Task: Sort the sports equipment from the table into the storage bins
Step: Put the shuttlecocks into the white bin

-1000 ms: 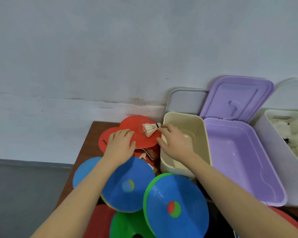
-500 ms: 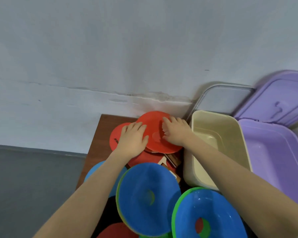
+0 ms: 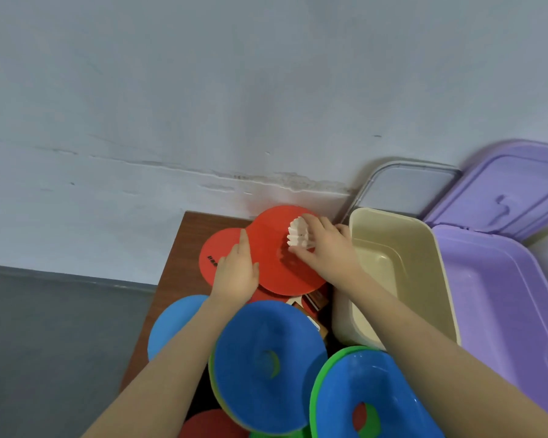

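Observation:
A white feather shuttlecock point(image 3: 297, 233) lies on the upper red paddle point(image 3: 272, 257) at the back of the brown table point(image 3: 178, 263). My right hand point(image 3: 325, 248) curls over the shuttlecock and grips it. My left hand point(image 3: 236, 270) rests flat with straight fingers where that paddle overlaps a second red paddle point(image 3: 214, 254). Blue catch discs point(image 3: 266, 365) with green rims are piled in front. A cream bin point(image 3: 393, 273) stands just right of my right hand, a purple bin point(image 3: 500, 311) beyond it.
Grey point(image 3: 408, 184) and purple point(image 3: 513, 191) lids lean against the wall behind the bins. Another blue disc point(image 3: 370, 393) and a pale blue one point(image 3: 174, 324) lie near the table's front. Small brown items point(image 3: 314, 300) sit between the paddles and the cream bin.
The shuttlecock, hidden half a second ago, shows again under my right hand, which has closed around it. My left hand has slid slightly left on the paddles. The view has shifted.

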`<state>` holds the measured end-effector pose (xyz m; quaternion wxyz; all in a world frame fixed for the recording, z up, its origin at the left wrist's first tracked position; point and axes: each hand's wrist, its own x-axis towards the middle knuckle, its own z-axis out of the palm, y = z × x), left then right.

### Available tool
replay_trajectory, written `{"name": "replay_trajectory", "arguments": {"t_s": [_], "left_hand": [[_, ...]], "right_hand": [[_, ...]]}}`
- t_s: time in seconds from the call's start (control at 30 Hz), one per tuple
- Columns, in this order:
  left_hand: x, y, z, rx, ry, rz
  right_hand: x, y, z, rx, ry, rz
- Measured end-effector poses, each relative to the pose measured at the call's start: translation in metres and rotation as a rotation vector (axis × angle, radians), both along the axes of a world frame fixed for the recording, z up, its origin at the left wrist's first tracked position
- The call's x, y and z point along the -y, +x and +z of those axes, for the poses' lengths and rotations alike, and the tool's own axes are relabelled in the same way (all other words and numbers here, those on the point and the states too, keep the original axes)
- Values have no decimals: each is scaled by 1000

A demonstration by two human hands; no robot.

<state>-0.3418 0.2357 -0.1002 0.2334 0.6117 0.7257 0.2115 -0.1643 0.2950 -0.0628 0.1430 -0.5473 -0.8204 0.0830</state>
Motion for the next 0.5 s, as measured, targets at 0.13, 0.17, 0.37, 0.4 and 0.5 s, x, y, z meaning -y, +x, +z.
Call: {"name": "replay_trajectory", "arguments": {"t_s": [0.13, 0.17, 0.37, 0.4, 0.5], "left_hand": [[11, 2, 5, 172, 84, 1], [14, 1, 7, 191, 120, 12], [25, -4, 30, 114, 332, 108], [28, -3, 36, 86, 392, 120], [40, 4, 60, 33, 540, 127]], "right_hand": [[16, 1, 12, -238, -22, -93], [17, 1, 17, -290, -13, -109], [35, 10, 34, -261, 49, -57], [39, 12, 36, -258, 62, -52], [49, 23, 42, -249, 111, -22]]}}
